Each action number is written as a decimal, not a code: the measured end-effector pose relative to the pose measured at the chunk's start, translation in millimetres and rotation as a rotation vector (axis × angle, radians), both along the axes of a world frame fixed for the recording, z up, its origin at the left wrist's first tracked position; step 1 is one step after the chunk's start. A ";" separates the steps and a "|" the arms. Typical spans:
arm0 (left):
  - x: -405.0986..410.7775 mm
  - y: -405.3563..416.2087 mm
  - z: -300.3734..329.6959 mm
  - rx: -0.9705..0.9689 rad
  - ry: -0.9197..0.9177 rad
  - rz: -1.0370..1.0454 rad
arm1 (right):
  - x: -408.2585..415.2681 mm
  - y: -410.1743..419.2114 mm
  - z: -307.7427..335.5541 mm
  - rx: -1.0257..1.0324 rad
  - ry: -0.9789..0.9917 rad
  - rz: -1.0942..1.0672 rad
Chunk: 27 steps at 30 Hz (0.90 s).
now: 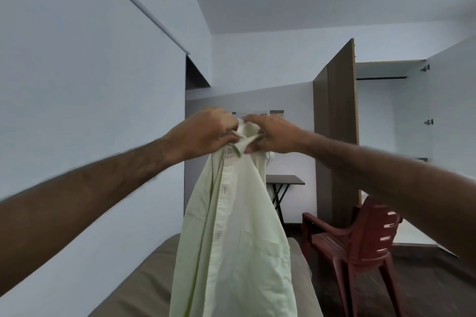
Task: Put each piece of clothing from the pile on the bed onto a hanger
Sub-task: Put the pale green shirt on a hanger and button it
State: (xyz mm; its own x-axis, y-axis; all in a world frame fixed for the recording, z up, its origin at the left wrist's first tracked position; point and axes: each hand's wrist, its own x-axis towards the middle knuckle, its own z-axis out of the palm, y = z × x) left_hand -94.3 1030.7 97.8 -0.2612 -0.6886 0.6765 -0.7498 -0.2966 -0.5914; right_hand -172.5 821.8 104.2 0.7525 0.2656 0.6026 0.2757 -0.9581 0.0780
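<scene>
While both fists pinch its collar, left hand point(206, 131) and right hand point(273, 134), the shirt point(231, 226) hangs below.

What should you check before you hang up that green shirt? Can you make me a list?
1. Both hands on the collar: left hand and right hand pinch the shirt at its top. Ok.
2. Shirt off the bed: it hangs in the air above it. Ok.
3. Hanger inside the shirt: none clearly shows, the collar hides it. Cannot tell.
4. Wardrobe door open: yes. Ok.
5. Wardrobe rail free: no hangers on the part that shows. Ok.
6. Way to the wardrobe: a red chair stands beside the bed. Not ok.
</scene>
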 end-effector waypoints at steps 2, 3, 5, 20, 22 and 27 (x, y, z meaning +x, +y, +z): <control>-1.5 -4.6 -4.5 0.002 -0.026 -0.052 | 0.4 -1.4 -0.4 0.034 -0.014 -0.013; -2.3 -7.3 -8.2 -0.021 0.017 -0.086 | 0.4 -3.1 -0.1 0.044 -0.056 -0.040; -3.6 -12.1 -21.0 -0.149 0.223 -0.192 | -1.0 -5.6 1.4 -0.010 -0.183 -0.154; 73.4 64.8 -44.9 -0.466 0.690 0.293 | -44.6 -31.2 48.2 -0.196 -0.268 -0.429; 74.2 84.7 -24.9 -0.559 0.659 0.253 | -50.1 -30.5 64.0 -0.167 -0.234 -0.434; 63.3 114.8 3.3 -0.781 0.571 0.048 | -63.8 -17.8 102.9 -0.112 -0.093 -0.239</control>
